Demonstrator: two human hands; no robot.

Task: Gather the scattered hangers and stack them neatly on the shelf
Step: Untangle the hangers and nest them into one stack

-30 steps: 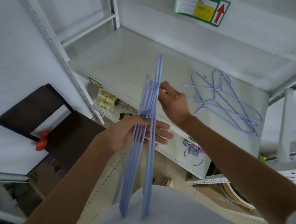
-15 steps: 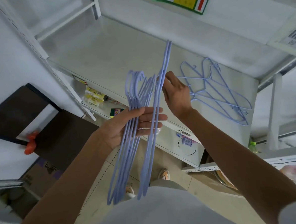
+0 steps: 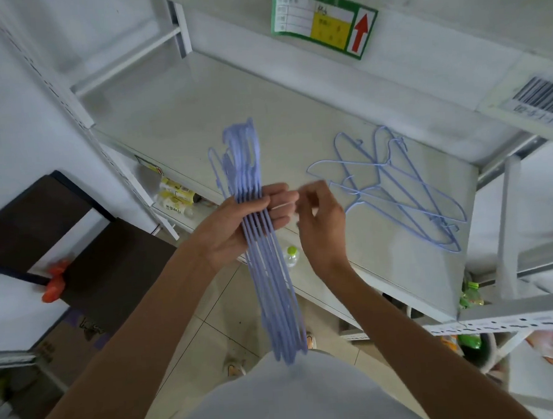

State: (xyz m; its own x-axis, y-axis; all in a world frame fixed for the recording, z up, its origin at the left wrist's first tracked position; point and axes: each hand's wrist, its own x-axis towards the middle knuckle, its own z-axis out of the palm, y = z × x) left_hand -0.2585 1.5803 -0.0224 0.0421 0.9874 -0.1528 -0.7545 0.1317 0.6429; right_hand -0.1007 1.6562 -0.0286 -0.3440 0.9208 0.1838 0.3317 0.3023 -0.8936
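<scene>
The person stands at the front edge of a white metal shelf [image 3: 198, 117], arms out over it. The left hand [image 3: 237, 224] is curled around a bundle of pale blue hangers [image 3: 265, 258], fingers wrapped across the wires from the front and the thumb behind. The bundle is held nearly upright, seen edge-on, its hooks [image 3: 239, 147] bunched together above the hand over the front part of the shelf, and its long lower ends reaching down past the front edge toward the person's grey shirt [image 3: 290, 399].

The right hand [image 3: 321, 219] is just beside the left, its fingertips close to the left hand's fingers. It is loosely half-curled and blurred; I cannot tell whether it pinches anything.

More blue hangers [image 3: 397, 189] lie flat in a loose, crossed pile on the shelf toward its right end, near the front edge and well apart from the held bundle. The rest of the shelf surface is bare.

A green and yellow label with a red arrow [image 3: 322, 22] is stuck to the back panel above. A barcode sticker [image 3: 540, 96] sits on the board at the upper right. Below the shelf, a bottle with a green cap [image 3: 291, 255] shows on the lower level.
</scene>
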